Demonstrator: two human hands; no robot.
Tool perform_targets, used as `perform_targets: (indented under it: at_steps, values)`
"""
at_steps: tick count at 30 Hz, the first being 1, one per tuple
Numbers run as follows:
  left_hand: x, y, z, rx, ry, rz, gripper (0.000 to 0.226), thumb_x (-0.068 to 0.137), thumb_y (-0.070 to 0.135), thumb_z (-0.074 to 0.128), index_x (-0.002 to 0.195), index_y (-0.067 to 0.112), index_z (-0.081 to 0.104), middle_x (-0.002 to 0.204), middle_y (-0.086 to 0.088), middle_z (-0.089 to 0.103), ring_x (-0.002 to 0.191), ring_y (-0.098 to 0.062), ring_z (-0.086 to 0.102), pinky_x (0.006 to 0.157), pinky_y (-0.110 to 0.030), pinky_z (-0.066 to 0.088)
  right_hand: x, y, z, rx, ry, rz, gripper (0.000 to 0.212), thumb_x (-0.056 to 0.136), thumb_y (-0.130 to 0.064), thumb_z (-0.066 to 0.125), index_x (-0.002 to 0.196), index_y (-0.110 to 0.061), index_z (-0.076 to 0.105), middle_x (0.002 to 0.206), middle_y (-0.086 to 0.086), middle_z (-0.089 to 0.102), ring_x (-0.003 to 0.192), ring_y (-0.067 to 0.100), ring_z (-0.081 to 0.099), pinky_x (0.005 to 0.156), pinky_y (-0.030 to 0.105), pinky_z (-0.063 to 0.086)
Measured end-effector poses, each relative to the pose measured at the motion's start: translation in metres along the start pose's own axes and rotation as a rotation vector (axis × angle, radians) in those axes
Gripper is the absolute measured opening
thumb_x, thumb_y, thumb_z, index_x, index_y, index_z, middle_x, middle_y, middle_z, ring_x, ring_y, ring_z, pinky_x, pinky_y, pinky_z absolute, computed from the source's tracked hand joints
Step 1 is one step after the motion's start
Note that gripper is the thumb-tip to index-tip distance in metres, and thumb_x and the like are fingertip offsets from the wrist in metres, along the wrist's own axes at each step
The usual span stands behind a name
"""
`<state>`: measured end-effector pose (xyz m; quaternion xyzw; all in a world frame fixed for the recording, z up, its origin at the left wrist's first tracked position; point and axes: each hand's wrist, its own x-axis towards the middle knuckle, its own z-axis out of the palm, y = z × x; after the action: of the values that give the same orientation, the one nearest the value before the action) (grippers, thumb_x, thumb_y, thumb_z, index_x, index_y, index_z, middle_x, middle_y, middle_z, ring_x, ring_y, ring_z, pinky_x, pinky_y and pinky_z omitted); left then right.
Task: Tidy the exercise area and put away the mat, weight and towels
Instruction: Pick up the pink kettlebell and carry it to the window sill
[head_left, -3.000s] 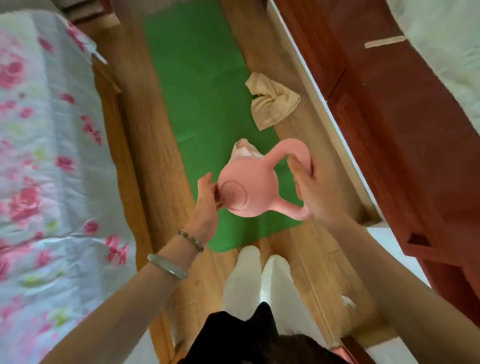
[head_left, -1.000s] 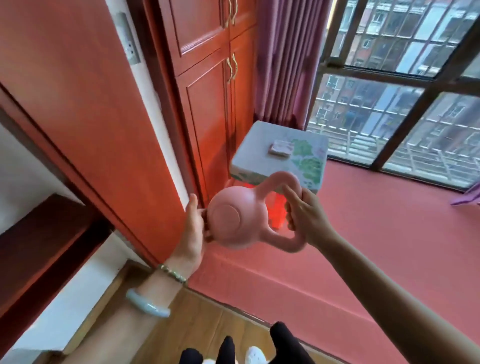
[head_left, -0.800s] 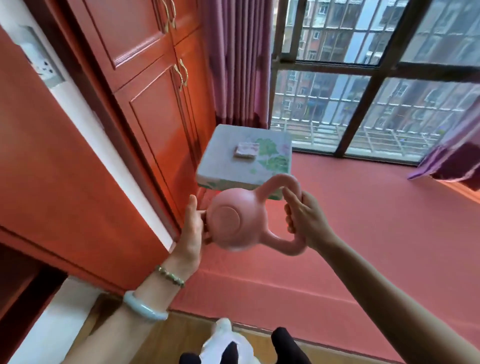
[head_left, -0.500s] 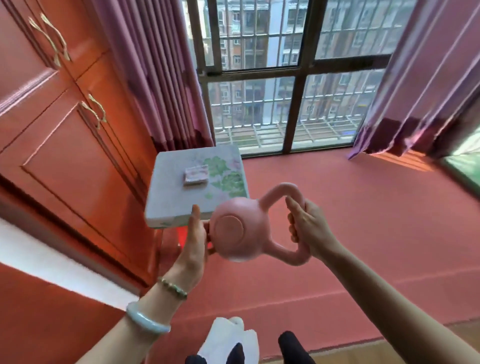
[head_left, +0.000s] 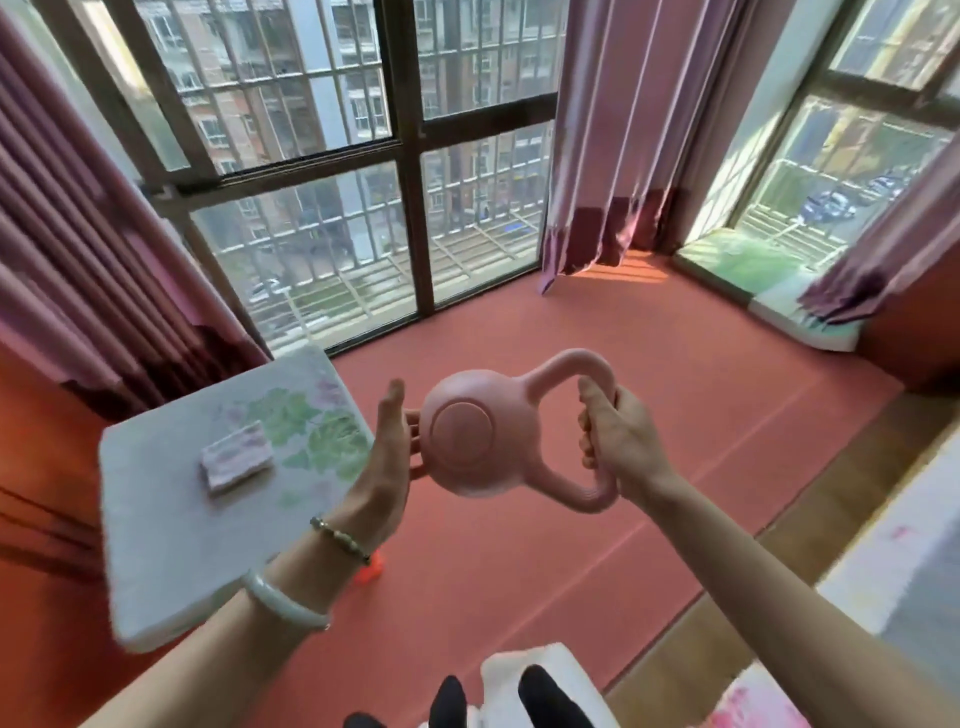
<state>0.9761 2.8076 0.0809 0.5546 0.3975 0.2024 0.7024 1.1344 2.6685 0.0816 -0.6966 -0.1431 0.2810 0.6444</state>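
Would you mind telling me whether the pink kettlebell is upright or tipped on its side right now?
Tipped sideways: the pink kettlebell shows its flat base to the camera, its handle pointing right into the right hand, the left hand supporting its body.

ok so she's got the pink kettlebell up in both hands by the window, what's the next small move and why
Probably lower the kettlebell toward the red platform ahead. It is held in the air, the right hand wrapped round the handle and the left hand flat against the body. The platform looks bare and within reach, while the small table already carries a folded cloth.
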Motion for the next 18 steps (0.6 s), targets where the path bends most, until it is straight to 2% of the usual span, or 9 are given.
perform_targets:
  at_steps: [3,7,9,11,14,18]
  values:
    - [0.037,0.007,0.03,0.01,-0.03,-0.014,0.065,0.093,0.062,0.016,0.09,0.009,0.055,0.068,-0.001,0.063,0.064,-0.015,0.055,0.061,-0.031,0.039,0.026,-0.001,-0.02,0.017,0.075,0.001,0.022,0.096,-0.032,0.051,0.085,-0.014,0.045,0.059,0.001,0.043,0.038,0.01,0.038,0.035,0.02,0.032]
    - [0.088,0.01,0.079,0.037,-0.118,-0.038,0.07,0.09,0.067,0.017,0.097,0.008,0.053,0.074,-0.005,0.063,0.068,-0.017,0.055,0.066,-0.033,0.04,0.075,-0.004,-0.054,0.012,0.141,0.012,0.023,0.096,-0.032,0.05,0.084,-0.014,0.045,0.06,0.0,0.043,0.039,0.01,0.038,0.035,0.022,0.033]
    - [0.114,0.016,0.107,0.041,-0.149,-0.061,0.076,0.079,0.076,0.023,0.096,0.008,0.054,0.077,-0.008,0.062,0.07,-0.018,0.054,0.067,-0.034,0.039,0.106,-0.009,-0.074,-0.001,0.165,0.013,0.024,0.095,-0.033,0.051,0.085,-0.013,0.045,0.061,0.0,0.044,0.039,0.01,0.039,0.036,0.022,0.033]
    - [0.139,0.023,0.136,0.052,-0.162,-0.065,0.077,0.07,0.075,0.025,0.094,0.009,0.054,0.079,-0.009,0.063,0.073,-0.02,0.055,0.068,-0.035,0.04,0.137,-0.016,-0.095,-0.015,0.179,0.01,0.024,0.095,-0.034,0.051,0.085,-0.013,0.045,0.061,0.001,0.044,0.039,0.01,0.039,0.036,0.022,0.033]
    - [0.173,0.035,0.176,0.072,-0.197,-0.068,0.078,0.076,0.075,0.023,0.099,0.007,0.055,0.084,-0.011,0.064,0.079,-0.021,0.056,0.072,-0.036,0.041,0.178,-0.028,-0.125,-0.015,0.193,0.01,0.024,0.095,-0.034,0.051,0.084,-0.014,0.045,0.061,0.001,0.044,0.04,0.011,0.038,0.037,0.022,0.034]
    - [0.217,0.049,0.218,0.104,-0.246,-0.077,0.085,0.081,0.076,0.019,0.102,0.003,0.058,0.083,-0.009,0.067,0.076,-0.019,0.059,0.071,-0.036,0.041,0.226,-0.042,-0.155,-0.024,0.212,0.008,0.025,0.095,-0.034,0.05,0.083,-0.014,0.045,0.061,0.001,0.044,0.042,0.012,0.038,0.038,0.024,0.033]
